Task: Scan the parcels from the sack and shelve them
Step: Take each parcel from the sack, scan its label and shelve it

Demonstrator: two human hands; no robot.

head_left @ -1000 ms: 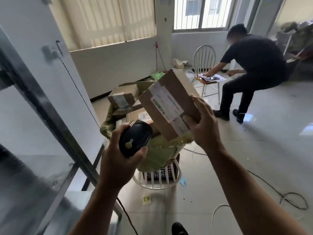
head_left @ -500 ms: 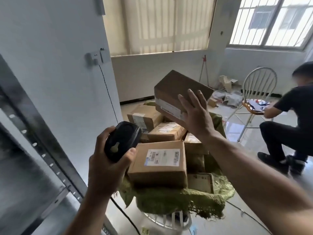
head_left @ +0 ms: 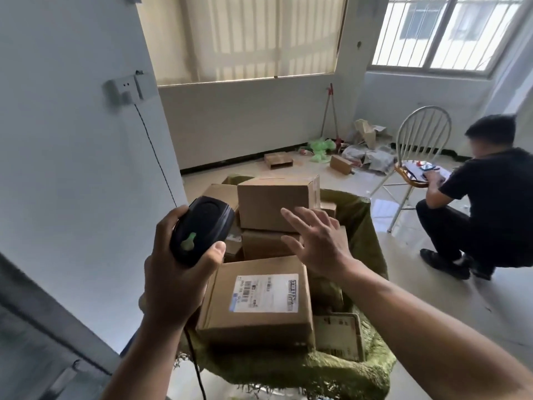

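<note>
Head view looks down on a green woven sack standing open on the floor, packed with brown cardboard parcels. The left hand is wrapped around a black scanner, the thumb pressed against its near end beside a green marking, and the scanner's dark cable drops away below the wrist. The right hand holds nothing. Its fingers are straight and spread, palm down over the middle of the sack, with the fingertips in front of the top parcel; whether they touch it cannot be told. The two hands are apart, the scanner over the sack's left edge. The top parcel lies plain side up on a second parcel toward the sack's far edge. At the near edge lies a labelled parcel, its white shipping label with barcodes facing up. Just beside it, at the near right corner, a flat parcel is tucked against the sack's wall. A grey metal shelf frame crosses the lower left corner. On the left wall a thin cord hangs from a socket. Well beyond the sack, loose boxes and green wrapping litter the floor by the far wall. To the right a person in black crouches at a chair.
</note>
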